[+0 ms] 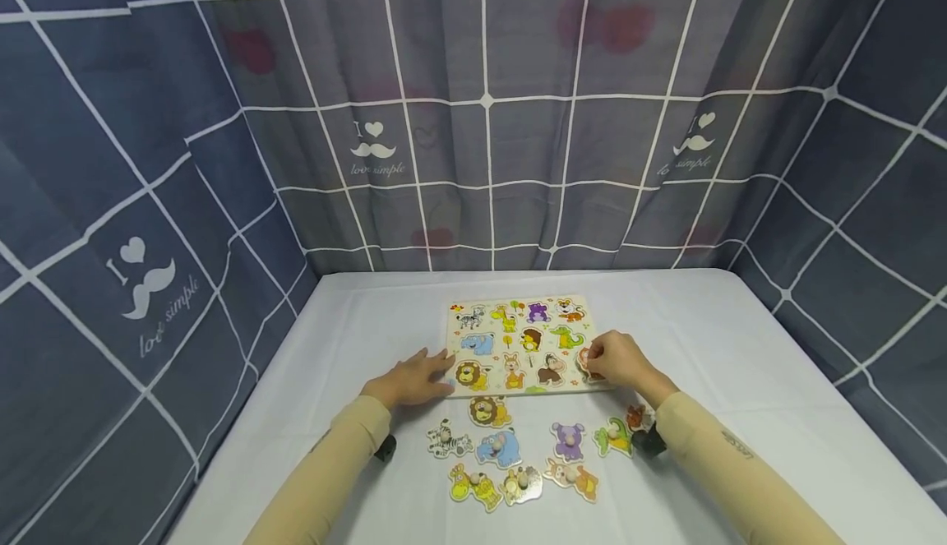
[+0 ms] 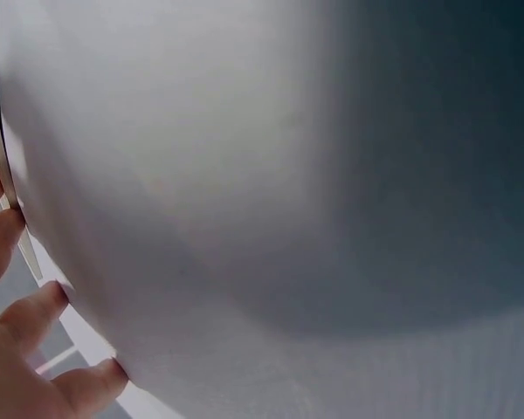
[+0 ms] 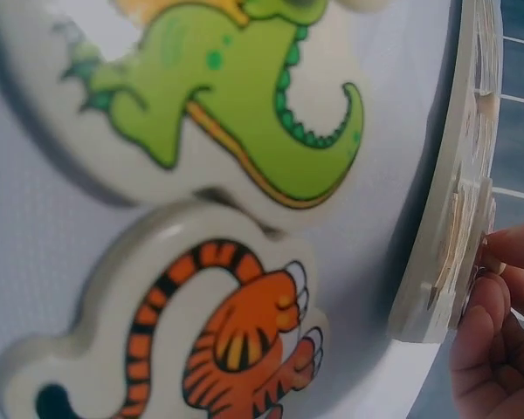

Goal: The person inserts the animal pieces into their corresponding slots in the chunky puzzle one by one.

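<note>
A wooden animal puzzle board [image 1: 497, 362] lies on the white-covered table. My right hand [image 1: 623, 360] is at its lower right corner, where thumb and fingers pinch a small puzzle piece [image 1: 584, 361] over the board; the hand covers most of it. In the right wrist view, the fingertips meet at the piece beside the board's edge [image 3: 419, 305]. With fingers spread, my left hand [image 1: 414, 378] rests against the board's left edge. The left wrist view shows its fingers [image 2: 35, 314] on the cloth and along that edge.
In front of the board lie loose knobbed pieces: a lion [image 1: 490, 411], zebra [image 1: 448, 440], elephant [image 1: 499, 449], giraffe [image 1: 473, 486], hippo [image 1: 568, 440], kangaroo [image 1: 577, 479] and crocodile [image 1: 612, 436]. A tiger piece [image 3: 231, 358] lies near my right wrist. Checked curtains [image 1: 518, 142] surround the table.
</note>
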A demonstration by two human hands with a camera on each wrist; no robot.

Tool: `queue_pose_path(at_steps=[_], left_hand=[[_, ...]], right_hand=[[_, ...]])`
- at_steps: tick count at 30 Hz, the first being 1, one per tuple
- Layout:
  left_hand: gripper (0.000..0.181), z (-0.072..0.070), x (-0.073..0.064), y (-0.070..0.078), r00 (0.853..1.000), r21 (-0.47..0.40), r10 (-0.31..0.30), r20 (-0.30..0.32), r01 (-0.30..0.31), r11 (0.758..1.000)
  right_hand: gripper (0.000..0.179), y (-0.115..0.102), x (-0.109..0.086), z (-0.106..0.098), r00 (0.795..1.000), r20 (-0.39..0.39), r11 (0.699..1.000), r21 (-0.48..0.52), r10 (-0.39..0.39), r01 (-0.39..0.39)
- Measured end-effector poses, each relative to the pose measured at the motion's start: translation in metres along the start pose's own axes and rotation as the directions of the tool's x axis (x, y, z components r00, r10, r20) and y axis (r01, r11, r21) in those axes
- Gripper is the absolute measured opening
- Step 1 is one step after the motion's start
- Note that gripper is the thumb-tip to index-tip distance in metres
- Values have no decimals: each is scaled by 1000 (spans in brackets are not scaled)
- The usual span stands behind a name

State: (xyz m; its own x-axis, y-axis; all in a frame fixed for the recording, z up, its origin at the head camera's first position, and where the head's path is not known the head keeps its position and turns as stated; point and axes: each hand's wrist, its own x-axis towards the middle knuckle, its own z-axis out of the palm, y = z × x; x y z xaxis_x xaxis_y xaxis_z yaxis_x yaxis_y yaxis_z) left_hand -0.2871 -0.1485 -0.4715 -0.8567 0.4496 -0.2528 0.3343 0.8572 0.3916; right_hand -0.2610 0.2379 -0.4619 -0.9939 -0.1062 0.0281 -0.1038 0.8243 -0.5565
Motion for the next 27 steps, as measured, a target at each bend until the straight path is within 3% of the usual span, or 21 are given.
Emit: queue_pose_path(at_steps=[27], left_hand=[[66, 0, -3, 0, 1000, -6, -12, 8, 12, 1000]], right_hand=[[10, 2, 4, 4, 1000, 11, 999, 26, 19, -19]])
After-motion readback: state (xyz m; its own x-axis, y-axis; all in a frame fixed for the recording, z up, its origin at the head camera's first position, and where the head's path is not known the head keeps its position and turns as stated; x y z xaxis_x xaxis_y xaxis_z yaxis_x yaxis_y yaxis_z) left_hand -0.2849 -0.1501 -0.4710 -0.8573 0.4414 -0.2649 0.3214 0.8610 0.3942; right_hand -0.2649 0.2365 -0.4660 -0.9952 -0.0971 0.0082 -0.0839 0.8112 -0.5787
